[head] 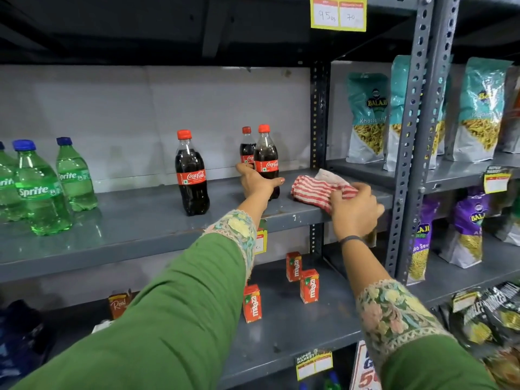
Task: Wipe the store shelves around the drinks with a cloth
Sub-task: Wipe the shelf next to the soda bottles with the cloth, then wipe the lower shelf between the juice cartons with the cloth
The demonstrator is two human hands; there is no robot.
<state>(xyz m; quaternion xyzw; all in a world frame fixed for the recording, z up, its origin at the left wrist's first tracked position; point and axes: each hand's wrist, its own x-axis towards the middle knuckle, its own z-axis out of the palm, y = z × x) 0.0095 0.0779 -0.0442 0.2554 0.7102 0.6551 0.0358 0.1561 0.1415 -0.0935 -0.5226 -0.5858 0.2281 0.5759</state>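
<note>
A grey metal shelf point(140, 229) carries three Coca-Cola bottles and several green Sprite bottles point(42, 192). My left hand point(257, 182) wraps around the base of the front right cola bottle point(266, 159), with a second cola bottle point(247, 147) just behind it. A third cola bottle point(192, 173) stands alone further left. My right hand point(353, 211) presses a red-and-white striped cloth point(318, 187) onto the shelf's right end, near the front edge.
A perforated grey upright point(413, 136) bounds the shelf on the right, with Balaji snack bags point(365, 119) beyond it. The shelf below holds small red Maaza cartons point(309, 285). Yellow price tags point(337, 12) hang from the shelf above.
</note>
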